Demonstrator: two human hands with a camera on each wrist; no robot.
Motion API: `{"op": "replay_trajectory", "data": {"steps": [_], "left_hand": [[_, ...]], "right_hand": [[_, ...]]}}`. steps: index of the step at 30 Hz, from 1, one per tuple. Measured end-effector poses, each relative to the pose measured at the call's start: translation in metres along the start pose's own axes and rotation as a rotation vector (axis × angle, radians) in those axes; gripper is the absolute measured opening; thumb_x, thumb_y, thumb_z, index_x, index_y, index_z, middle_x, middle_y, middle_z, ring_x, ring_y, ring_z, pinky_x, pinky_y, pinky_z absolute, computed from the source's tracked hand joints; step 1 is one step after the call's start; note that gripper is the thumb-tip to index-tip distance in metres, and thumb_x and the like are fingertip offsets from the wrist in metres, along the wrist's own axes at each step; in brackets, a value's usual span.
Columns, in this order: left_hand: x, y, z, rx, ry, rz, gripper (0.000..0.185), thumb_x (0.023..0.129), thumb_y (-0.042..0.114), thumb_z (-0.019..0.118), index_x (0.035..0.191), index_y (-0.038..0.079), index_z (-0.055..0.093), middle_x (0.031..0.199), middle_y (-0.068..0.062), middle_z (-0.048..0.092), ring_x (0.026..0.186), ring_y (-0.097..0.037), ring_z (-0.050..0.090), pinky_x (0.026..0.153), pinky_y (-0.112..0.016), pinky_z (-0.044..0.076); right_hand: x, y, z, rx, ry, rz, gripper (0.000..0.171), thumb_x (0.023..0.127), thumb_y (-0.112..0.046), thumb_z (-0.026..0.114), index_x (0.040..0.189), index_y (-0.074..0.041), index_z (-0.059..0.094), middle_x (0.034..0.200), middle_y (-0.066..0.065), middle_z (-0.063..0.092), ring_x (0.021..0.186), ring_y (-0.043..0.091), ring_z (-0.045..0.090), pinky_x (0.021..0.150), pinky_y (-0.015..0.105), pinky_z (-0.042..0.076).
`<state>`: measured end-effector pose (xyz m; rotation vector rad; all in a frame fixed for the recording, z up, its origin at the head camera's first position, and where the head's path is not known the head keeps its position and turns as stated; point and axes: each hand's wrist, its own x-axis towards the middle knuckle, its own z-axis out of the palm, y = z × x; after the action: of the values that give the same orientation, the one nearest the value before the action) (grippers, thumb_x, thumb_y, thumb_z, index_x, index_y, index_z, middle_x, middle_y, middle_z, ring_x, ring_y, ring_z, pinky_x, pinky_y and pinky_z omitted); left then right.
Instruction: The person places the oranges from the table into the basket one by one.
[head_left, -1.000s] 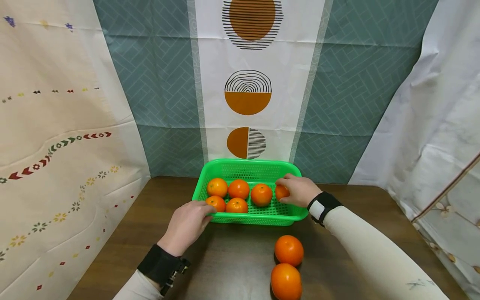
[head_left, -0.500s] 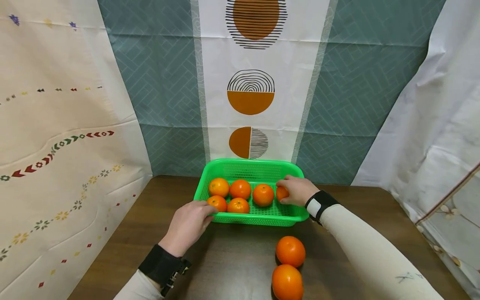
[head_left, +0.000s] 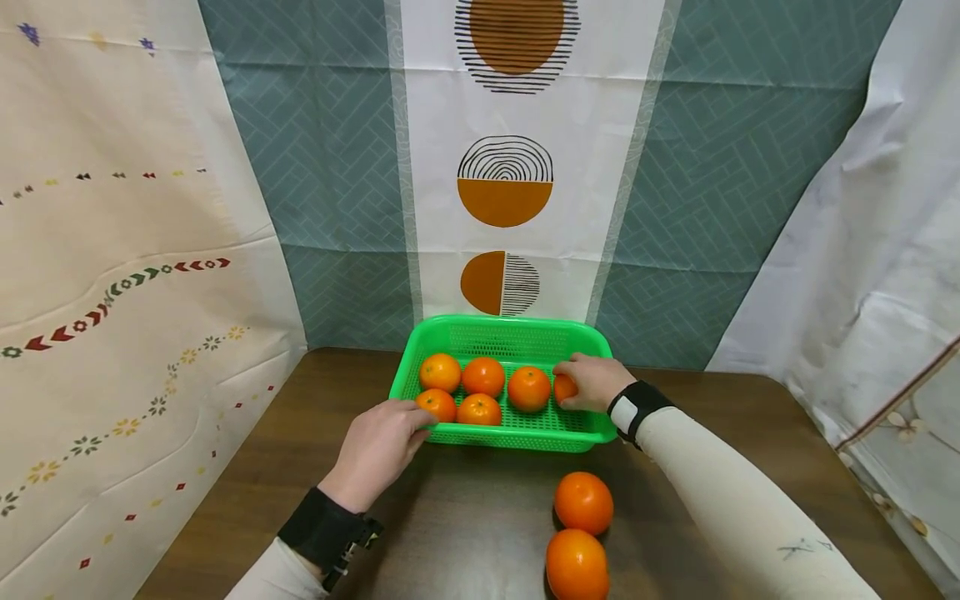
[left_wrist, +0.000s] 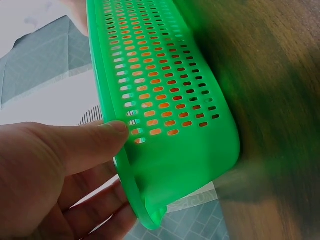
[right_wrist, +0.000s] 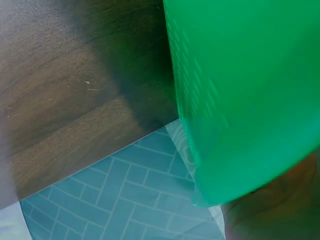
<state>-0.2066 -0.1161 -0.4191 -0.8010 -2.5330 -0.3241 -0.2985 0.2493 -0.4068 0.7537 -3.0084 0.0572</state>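
A green perforated plastic basket stands on the table with several oranges inside. My left hand grips its front left rim; in the left wrist view the thumb presses the outer wall while the other fingers go behind the rim. Reaching over the basket's right side, my right hand holds an orange by its fingertips, low in the basket. The basket wall fills much of the right wrist view and hides that orange.
Two more oranges, a farther one and a nearer one, lie on the dark wooden table in front of the basket's right half. Patterned cloth hangs right behind the basket, with other cloths at both sides.
The view has shifted slightly, so the whole scene sits a little farther right in it. Both hands keep their places at the basket and on the orange.
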Motion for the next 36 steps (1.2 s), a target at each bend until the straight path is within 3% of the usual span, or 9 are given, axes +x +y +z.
{"op": "replay_trajectory", "data": {"steps": [14,36], "left_hand": [[0.003,0.001,0.0,-0.015,-0.004,-0.007,0.026,0.076,0.015,0.09,0.098,0.023,0.079,0.09,0.01,0.069,0.082,-0.012,0.063,0.071,-0.031,0.054],[0.0,-0.001,0.001,-0.03,0.017,-0.023,0.024,0.078,0.014,0.089,0.098,0.023,0.079,0.093,0.011,0.07,0.086,-0.013,0.064,0.073,-0.032,0.054]], "right_hand": [[-0.002,-0.001,-0.003,0.002,-0.033,0.006,0.059,0.085,-0.036,0.082,0.135,-0.011,0.062,0.117,0.014,0.063,0.098,0.031,0.062,0.082,0.046,0.054],[-0.011,-0.003,-0.008,0.008,0.029,-0.026,0.058,0.084,-0.033,0.084,0.134,-0.011,0.064,0.126,0.014,0.061,0.105,0.031,0.062,0.086,0.048,0.054]]}}
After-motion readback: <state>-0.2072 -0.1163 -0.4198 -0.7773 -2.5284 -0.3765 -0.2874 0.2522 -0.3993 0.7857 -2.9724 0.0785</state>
